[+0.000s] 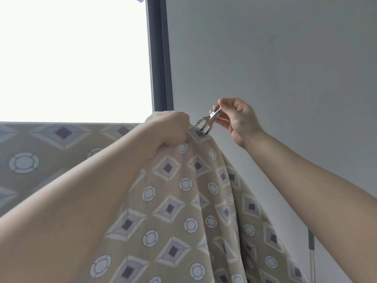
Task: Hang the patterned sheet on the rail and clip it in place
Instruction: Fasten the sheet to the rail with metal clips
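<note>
Patterned sheet (179,211) draped over the top line, presumably the rail, itself hidden under the cloth; right-hand end bunched at the peak. Left hand (173,127) clenched on that bunched top edge. Right hand (238,119) pinching the handles of a metal clip (206,122), its prongs astride the fold just beside the left knuckles. Judged light, soft, prone to slipping; best gripped through gathered layers near the top edge.

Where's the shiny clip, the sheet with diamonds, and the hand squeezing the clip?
clip (206,121), head view, on its metal middle.
sheet (173,211), head view, on the hanging patterned cloth.
right hand (239,121), head view, on the palm.
</note>
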